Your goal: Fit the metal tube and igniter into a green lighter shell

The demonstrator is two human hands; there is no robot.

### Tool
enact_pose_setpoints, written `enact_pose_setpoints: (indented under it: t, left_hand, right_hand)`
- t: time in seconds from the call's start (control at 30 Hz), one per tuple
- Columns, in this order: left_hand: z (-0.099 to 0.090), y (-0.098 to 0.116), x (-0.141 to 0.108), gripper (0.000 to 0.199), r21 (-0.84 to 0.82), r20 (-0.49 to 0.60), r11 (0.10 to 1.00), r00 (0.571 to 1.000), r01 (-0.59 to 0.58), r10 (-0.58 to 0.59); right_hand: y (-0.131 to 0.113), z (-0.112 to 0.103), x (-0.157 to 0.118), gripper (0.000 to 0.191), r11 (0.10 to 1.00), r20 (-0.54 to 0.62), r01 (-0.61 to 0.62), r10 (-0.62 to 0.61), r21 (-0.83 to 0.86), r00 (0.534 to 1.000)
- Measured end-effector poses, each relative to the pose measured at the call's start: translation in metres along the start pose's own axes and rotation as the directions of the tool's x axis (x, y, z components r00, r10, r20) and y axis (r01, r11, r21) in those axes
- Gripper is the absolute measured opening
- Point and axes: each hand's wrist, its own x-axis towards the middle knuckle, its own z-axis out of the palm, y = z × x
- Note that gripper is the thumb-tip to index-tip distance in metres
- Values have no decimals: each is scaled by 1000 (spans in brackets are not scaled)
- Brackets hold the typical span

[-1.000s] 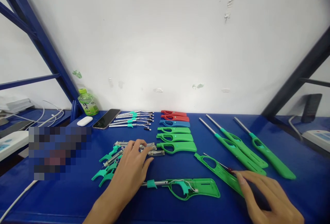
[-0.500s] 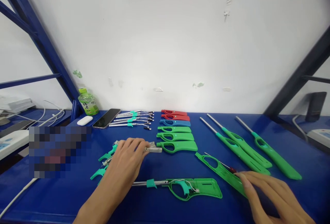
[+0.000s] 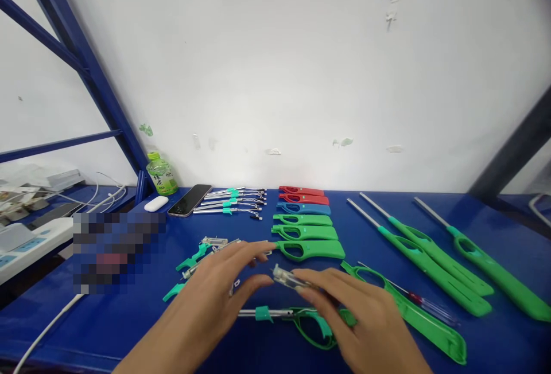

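Head view: three long green plastic lighters (image 3: 447, 282) closed; green half-shell (image 3: 349, 317) open.
Left hand (image 3: 228, 282) unclasped, empty; right hand (image 3: 353, 311) pinches clear plastic cartridge (image 3: 287, 278), unseated.

The right fingers (image 3: 319, 278) hide one end of the clear cartridge (image 3: 284, 276).

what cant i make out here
- Head view: rear of the clear part, covered by the right hand.
- Head view: handle of the green shell beneath, mostly behind that hand.
- Head view: count of teal pieces, left hand blocking.
- Head view: end of the power strip, cut by left edge.
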Motion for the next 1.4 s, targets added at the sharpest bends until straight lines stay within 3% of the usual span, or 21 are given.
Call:
enact_pose_setpoints:
  t: [0.07,0.2,0.33,0.47,0.6,0.73,0.93,1.13,1.3,1.4]
  left_hand:
    - [-1,-13,0,28,66,95,989,986,132,-138]
    - [-4,-26,3,15,209,261,934,904,290,-339]
    - [-2,-22,4,10,302,344,896,839,326,-422]
    - [0,-17,7,12,332,383,886,812,323,-439]
    - [5,-16,9,14,304,385,898,821,317,-421]
    - [10,-13,7,13,225,329,919,863,323,-384]
    - [3,7,13,27,-121,161,942,942,314,-294]
    - [4,31,29,37,-499,44,809,941,311,-335]
    - [8,36,34,41,-681,102,652,925,332,-365]
    - [12,39,35,41,-734,146,586,922,344,-358]
  right_hand:
    - [8,-10,-6,20,999,-14,-23,22,-26,1000]
    - [23,-35,-9,22,995,-21,-38,36,-89,999]
    - [28,-46,-4,20,987,-51,-44,36,-155,998]
    - [27,-44,-3,22,986,-24,-50,47,-159,999]
    - [27,-39,-4,23,988,-18,-48,46,-144,999]
    - [28,-34,-5,21,992,-4,-94,94,-81,996]
    - [29,-24,0,15,983,36,-186,185,9,982]
    - [34,-17,0,16,988,93,-150,146,43,985]
    - [33,-19,0,36,996,96,-59,53,67,994]
    - [33,-19,1,38,996,129,-17,5,90,992]
